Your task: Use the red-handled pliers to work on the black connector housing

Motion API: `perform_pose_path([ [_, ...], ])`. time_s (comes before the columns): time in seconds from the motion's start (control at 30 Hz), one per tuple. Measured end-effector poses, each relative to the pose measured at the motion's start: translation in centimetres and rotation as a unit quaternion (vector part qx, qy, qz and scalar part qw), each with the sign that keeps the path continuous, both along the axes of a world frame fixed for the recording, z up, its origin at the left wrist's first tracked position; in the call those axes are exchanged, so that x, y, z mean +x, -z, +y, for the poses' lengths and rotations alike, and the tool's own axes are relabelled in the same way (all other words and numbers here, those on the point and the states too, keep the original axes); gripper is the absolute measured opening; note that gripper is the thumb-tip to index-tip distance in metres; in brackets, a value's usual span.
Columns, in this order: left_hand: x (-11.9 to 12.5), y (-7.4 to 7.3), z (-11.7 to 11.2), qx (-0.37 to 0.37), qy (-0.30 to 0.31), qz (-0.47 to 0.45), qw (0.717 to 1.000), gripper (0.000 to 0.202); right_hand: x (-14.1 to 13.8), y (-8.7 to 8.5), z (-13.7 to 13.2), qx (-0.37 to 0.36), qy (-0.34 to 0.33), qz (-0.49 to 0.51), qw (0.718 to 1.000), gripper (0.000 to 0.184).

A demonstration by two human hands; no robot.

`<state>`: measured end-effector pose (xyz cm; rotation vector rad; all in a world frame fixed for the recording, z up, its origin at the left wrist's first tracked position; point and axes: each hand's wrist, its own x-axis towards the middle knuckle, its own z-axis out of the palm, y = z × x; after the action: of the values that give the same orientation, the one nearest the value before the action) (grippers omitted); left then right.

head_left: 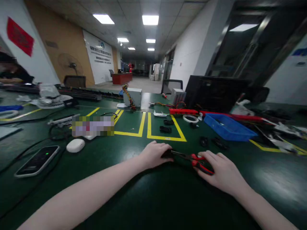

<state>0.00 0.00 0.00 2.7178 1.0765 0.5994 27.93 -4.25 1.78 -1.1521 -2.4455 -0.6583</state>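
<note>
My right hand [222, 171] is closed around the handles of red-and-black needle-nose pliers [194, 159]. The jaws point left, and their tips reach the fingers of my left hand [154, 155]. Between thumb and fingers, that hand pinches a small black part [167, 154], mostly covered, so its kind does not show. I cannot tell whether the jaws grip the part or only touch it. Beyond my hands lie similar-looking black pieces: one [165, 129] inside the yellow-taped square, and others [219, 142] to the right, near the blue tray.
A blue plastic tray [227, 131] stands right of the taped area, with a white cable coil [190, 118] beside it. On the left are a phone [37, 161], a white case [75, 145] and dark cables. Farther back sit metal power-supply boxes [135, 96] and a monitor [213, 95]. Someone sits far left.
</note>
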Motion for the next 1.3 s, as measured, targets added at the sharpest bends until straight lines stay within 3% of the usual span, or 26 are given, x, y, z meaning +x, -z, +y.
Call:
perform_pose_path([
  [0.23, -0.2, -0.8, -0.1, -0.008, 0.003, 0.011, 1.000, 0.049, 1.2, 1.1, 1.4, 0.039, -0.038, 0.003, 0.999, 0.035],
  [0.43, -0.6, -1.2, 0.0, -0.008, 0.070, 0.019, 0.997, 0.044, 2.5, 1.4, 2.2, 0.021, -0.065, 0.015, 0.998, 0.043],
  [0.63, -0.6, -1.5, 0.1, -0.009, 0.079, 0.027, 0.996, 0.047, 3.3, 2.2, 2.9, 0.000, -0.052, 0.034, 0.998, 0.045],
  [0.97, -0.6, -1.4, 0.4, -0.044, 0.079, 0.032, 0.995, 0.053, 2.5, 1.8, 2.9, 0.049, -0.056, -0.012, 0.997, 0.039],
  [1.17, -0.6, -1.5, 0.3, -0.043, 0.071, 0.029, 0.996, 0.049, 2.4, 1.9, 2.9, 0.073, -0.033, -0.051, 0.995, 0.050],
  [1.3, -0.6, -1.5, 0.0, -0.048, 0.081, 0.019, 0.995, 0.048, 1.9, 1.5, 2.1, 0.108, -0.026, -0.075, 0.991, 0.040],
])
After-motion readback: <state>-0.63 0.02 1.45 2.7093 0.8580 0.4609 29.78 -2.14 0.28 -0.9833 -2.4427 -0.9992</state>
